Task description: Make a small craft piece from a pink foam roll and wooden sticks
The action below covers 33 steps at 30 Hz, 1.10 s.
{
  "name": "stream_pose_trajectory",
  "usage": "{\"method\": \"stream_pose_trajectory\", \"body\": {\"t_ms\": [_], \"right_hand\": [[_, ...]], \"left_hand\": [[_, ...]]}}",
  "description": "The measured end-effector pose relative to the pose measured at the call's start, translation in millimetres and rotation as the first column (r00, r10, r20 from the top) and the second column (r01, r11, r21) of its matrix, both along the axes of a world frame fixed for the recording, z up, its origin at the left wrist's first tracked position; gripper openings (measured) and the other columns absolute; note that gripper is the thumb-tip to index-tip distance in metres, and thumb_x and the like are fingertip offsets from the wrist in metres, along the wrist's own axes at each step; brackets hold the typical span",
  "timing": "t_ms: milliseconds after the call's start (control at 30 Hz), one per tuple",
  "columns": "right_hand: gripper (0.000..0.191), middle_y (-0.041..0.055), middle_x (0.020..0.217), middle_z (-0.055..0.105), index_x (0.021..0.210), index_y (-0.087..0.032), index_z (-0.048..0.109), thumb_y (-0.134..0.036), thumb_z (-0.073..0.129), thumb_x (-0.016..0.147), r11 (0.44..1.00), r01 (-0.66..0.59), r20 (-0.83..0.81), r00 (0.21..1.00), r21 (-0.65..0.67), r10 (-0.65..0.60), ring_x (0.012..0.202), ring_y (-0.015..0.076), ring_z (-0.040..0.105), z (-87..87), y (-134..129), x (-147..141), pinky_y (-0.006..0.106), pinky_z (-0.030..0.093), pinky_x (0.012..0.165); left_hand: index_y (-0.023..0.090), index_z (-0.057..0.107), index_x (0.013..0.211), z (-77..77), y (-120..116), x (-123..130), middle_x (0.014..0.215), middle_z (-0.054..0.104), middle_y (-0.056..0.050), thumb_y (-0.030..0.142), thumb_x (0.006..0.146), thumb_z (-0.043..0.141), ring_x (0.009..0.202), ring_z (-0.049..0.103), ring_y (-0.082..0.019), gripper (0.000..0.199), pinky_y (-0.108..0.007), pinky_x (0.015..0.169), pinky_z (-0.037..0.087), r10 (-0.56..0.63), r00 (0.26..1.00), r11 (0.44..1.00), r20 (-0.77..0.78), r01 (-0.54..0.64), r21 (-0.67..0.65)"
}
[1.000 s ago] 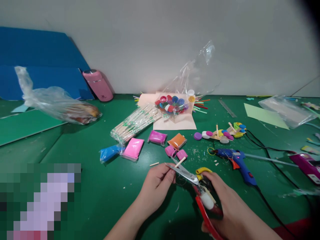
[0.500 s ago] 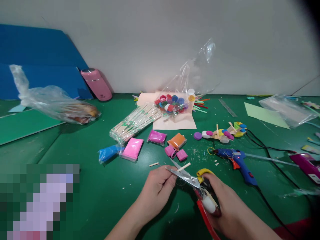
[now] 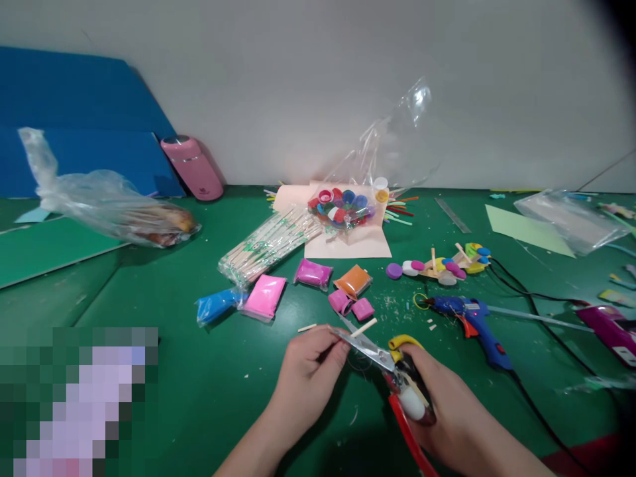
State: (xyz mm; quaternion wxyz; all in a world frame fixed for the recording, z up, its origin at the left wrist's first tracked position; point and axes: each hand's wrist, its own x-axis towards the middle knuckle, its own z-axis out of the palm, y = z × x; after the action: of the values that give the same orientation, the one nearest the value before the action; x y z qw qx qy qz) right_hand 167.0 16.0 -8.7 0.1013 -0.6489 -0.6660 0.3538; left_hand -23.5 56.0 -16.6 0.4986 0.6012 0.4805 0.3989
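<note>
My left hand is closed, pinching a thin wooden stick whose free end points up to the right. Metal scissors with yellow and black handles lie in my right hand, which is closed round them. Their blades are parted around the stick, close to my left fingertips. Under the scissors are red-handled pliers and a white rounded piece; how these are held is partly hidden. A short cut stick lies just beyond my left hand.
Beyond my hands lie pink bottle caps and clay packets. A blue glue gun with a cord is at the right, below a colourful stick-and-cap model. Bagged sticks and a pink bottle stand farther back.
Both hands, with the stick and scissors, have shifted slightly left. The stick is still between the blades.
</note>
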Motion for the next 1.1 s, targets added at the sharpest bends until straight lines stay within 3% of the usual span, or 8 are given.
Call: {"method": "stream_pose_trajectory", "body": {"t_ms": [100,200,400,667,733,833,900,1100], "right_hand": [[0.032,0.0,0.077,0.059,0.094,-0.023,0.043,-0.017,0.051,0.063,0.999,-0.042,-0.025,0.999,-0.003,0.042,0.062,0.0149,0.054,1.4,-2,2,0.022,0.039,0.054],[0.023,-0.0009,0.071,0.058,0.087,-0.024,0.042,-0.02,0.051,0.066,0.994,-0.098,0.006,0.995,-0.038,0.098,0.059,0.0149,0.052,3.5,-3,3,0.022,0.036,0.05],[0.022,-0.0001,0.073,0.059,0.089,-0.024,0.041,-0.022,0.048,0.068,0.995,-0.016,0.029,0.999,-0.098,0.019,0.06,0.016,0.053,4.9,1,-3,0.024,0.036,0.052],[0.021,-0.0031,0.064,0.054,0.083,-0.024,0.039,-0.017,0.049,0.066,0.994,-0.077,-0.015,0.997,-0.076,0.077,0.054,0.0136,0.046,2.1,-4,2,0.022,0.033,0.048],[0.017,-0.0036,0.062,0.054,0.08,-0.024,0.038,-0.018,0.049,0.068,0.993,-0.067,-0.004,0.998,-0.094,0.067,0.052,0.0131,0.045,2.1,-4,3,0.021,0.031,0.047],[0.013,-0.0029,0.063,0.055,0.079,-0.024,0.039,-0.021,0.048,0.07,0.995,-0.025,0.018,0.999,-0.093,0.027,0.052,0.0133,0.046,3.5,-3,1,0.022,0.031,0.047],[0.013,-0.0025,0.065,0.055,0.081,-0.024,0.04,-0.021,0.047,0.071,0.996,-0.022,-0.001,1.0,-0.09,0.022,0.054,0.0135,0.047,4.5,-3,0,0.022,0.032,0.048],[0.019,-0.0033,0.065,0.054,0.082,-0.024,0.041,-0.014,0.048,0.067,0.996,-0.059,-0.045,0.997,-0.062,0.056,0.054,0.0125,0.047,3.8,-3,5,0.021,0.032,0.047]], "left_hand": [[0.012,0.063,0.066,-0.2,3,-5,0.054,0.047,0.001,0.021,0.075,0.052,0.051,0.04,-0.01,0.016,-0.02,0.047,0.032,-0.074,0.988,0.977,0.134,0.099,-0.19],[0.012,0.062,0.065,-1.2,3,-2,0.051,0.046,0.002,0.023,0.073,0.054,0.049,0.038,-0.008,0.016,-0.019,0.045,0.03,-0.038,0.978,0.949,0.204,0.099,-0.298],[0.012,0.059,0.06,0.3,-1,10,0.054,0.052,0.001,0.02,0.07,0.055,0.052,0.043,-0.009,0.014,-0.019,0.049,0.033,0.137,0.972,0.976,0.189,-0.099,-0.196],[0.013,0.054,0.062,-4.6,3,2,0.045,0.042,0.006,0.027,0.071,0.057,0.041,0.031,-0.005,0.018,-0.018,0.041,0.023,0.007,0.921,0.892,0.391,0.171,-0.418],[0.013,0.055,0.062,-4.8,1,6,0.047,0.044,0.005,0.027,0.073,0.056,0.043,0.033,-0.006,0.018,-0.018,0.043,0.025,0.026,0.939,0.91,0.344,0.12,-0.397],[0.013,0.057,0.064,-3.4,-2,12,0.055,0.05,0.002,0.024,0.072,0.055,0.052,0.042,-0.009,0.015,-0.019,0.049,0.032,0.099,0.971,0.968,0.216,-0.044,-0.248],[0.013,0.057,0.062,-2.7,-2,13,0.056,0.05,0.002,0.023,0.071,0.056,0.053,0.042,-0.009,0.014,-0.02,0.05,0.032,0.111,0.977,0.981,0.184,-0.078,-0.18],[0.012,0.055,0.064,-5.1,1,4,0.046,0.041,0.005,0.027,0.073,0.056,0.043,0.032,-0.006,0.018,-0.018,0.042,0.023,0.015,0.933,0.917,0.358,0.129,-0.376]]}}
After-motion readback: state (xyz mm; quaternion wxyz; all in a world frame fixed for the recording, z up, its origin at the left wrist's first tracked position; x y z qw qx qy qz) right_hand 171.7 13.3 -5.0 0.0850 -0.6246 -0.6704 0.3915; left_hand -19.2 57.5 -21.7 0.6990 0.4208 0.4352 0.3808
